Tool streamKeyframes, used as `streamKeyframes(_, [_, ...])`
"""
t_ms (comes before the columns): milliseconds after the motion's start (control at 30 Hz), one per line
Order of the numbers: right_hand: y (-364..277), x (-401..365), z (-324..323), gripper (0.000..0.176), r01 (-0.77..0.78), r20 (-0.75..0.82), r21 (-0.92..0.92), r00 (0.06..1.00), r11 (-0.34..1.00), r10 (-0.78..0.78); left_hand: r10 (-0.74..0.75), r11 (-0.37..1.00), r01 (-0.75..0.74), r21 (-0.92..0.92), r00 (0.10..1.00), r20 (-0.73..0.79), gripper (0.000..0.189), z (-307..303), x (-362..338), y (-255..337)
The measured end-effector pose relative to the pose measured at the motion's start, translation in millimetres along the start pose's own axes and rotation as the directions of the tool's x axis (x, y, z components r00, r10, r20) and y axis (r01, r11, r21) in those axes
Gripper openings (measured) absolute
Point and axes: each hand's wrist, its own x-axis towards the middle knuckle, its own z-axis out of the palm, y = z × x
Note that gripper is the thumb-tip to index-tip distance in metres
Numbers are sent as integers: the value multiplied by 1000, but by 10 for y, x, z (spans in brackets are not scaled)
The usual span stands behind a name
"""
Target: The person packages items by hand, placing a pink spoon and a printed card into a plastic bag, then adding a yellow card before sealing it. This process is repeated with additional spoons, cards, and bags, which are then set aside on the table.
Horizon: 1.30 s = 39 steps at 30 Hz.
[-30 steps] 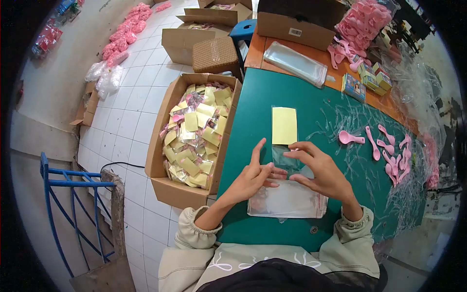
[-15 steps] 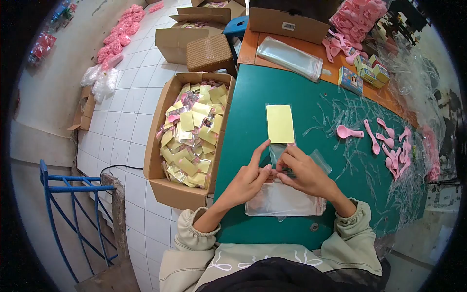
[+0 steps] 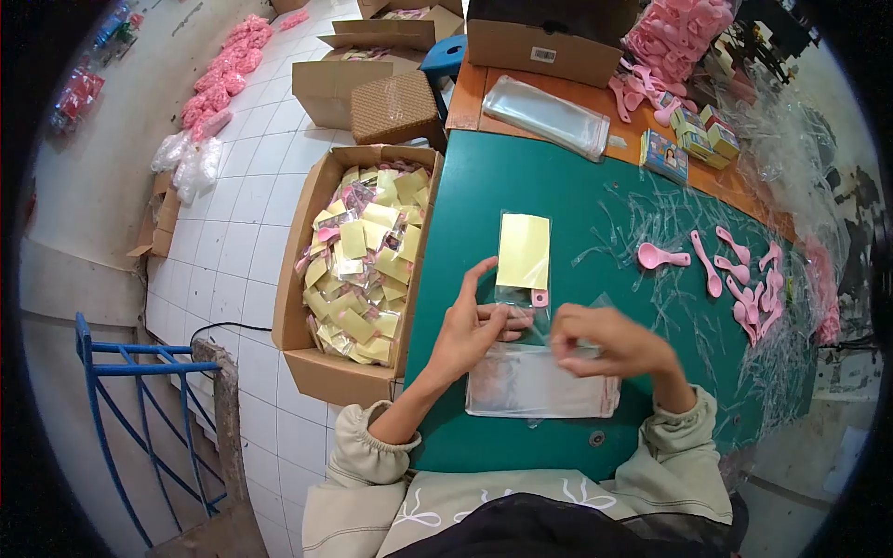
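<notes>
A clear plastic bag holds a yellow card (image 3: 524, 251) and a pink spoon, whose handle end (image 3: 539, 298) shows below the card. My left hand (image 3: 476, 325) pinches the lower end of this bag between thumb and fingers. To its right, my right hand (image 3: 609, 342) is blurred, its fingers curled above the stack of clear bags (image 3: 539, 395); what it holds, if anything, is hidden. Loose pink spoons (image 3: 665, 256) lie on the green table (image 3: 474, 195) at the right.
An open carton (image 3: 298, 270) full of packed cards stands left of the table. Clear film strips (image 3: 688, 344) lie around the spoons. Toward the back are a bag pack (image 3: 549, 116), small boxes (image 3: 665, 156), a brown carton (image 3: 544, 42) and a heap of pink spoons (image 3: 679, 37).
My right hand has moved right, away from my left hand and the bag. The bag with the card has shifted slightly down and left in view.
</notes>
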Motion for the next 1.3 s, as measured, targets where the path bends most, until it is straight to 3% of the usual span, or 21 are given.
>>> streamKeyframes(33, [6, -85, -177, 14, -18, 31, 73, 999, 997, 15, -3, 1000, 2, 27, 999, 34, 50, -5, -6, 9])
streamKeyframes(100, [187, -330, -596, 16, 130, -54, 161, 991, 978, -122, -17, 997, 8, 82, 994, 104, 44, -9, -35, 29])
streamKeyframes(133, [372, -557, -883, 20, 33, -133, 140, 991, 990, -14, -49, 994, 37, 104, 992, 114, 40, -22, -40, 38])
streamKeyframes(167, [316, -678, -1125, 20, -196, -334, 134, 914, 971, 230, -79, 990, 63, 128, 989, 125, 36, -41, -31, 60])
streamKeyframes(233, [1035, -1062, -1720, 22, -520, -738, -206, 639, 829, 218, -97, 986, 73, 150, 981, 165, 30, -62, -31, 51])
streamKeyframes(400, [862, -989, -1093, 49, -635, -759, -600, 643, 487, -97, -99, 987, 67, 147, 971, 218, 23, -95, -20, 56])
streamKeyframes(433, [555, -634, -778, 52, -499, -723, -537, 688, 680, -66, -89, 992, 67, 106, 971, 220, 23, -89, -10, 51])
streamKeyframes(467, [259, -357, -479, 48, -418, -638, -503, 770, 757, 2, -80, 995, 66, 74, 972, 222, 23, -77, 1, 72])
streamKeyframes(533, [194, -91, -31, 50, -252, -529, -433, 849, 865, -18, -79, 997, 78, 15, 970, 228, 24, -41, -31, 132])
streamKeyframes(633, [355, 82, 265, 40, -128, -488, -511, 858, 850, -164, -80, 993, 99, -58, 960, 270, 24, -43, -72, 182])
streamKeyframes(733, [494, 43, 290, 29, -106, -533, -481, 824, 871, -194, -125, 976, 169, -140, 952, 281, 23, -70, -94, 225])
streamKeyframes(833, [492, 15, 297, 19, -90, -588, -268, 804, 959, -89, 23, 998, -34, 56, 984, 178, 22, -103, -80, 134])
streamKeyframes(933, [440, 13, 270, 16, -99, -588, -99, 809, 990, 22, 149, 871, -187, 455, 982, 119, 21, -67, -48, 109])
streamKeyframes(1033, [413, 17, 240, 14, -69, -582, -14, 812, 998, 48, 190, 802, -199, 563, 979, 76, 18, -62, -25, 115])
streamKeyframes(1133, [515, 30, 327, 10, -10, -581, 289, 793, 957, 184, 250, 798, -228, 558, 967, 38, 12, -46, -12, 99])
streamKeyframes(1233, [523, 66, 366, 8, 10, -505, 624, 769, 781, 393, 306, 784, -277, 556, 951, 43, 14, -65, 14, 54])
streamKeyframes(1300, [518, 83, 373, 7, -41, -543, 570, 731, 821, 414, 294, 776, -262, 574, 955, 39, 14, -52, 13, 88])
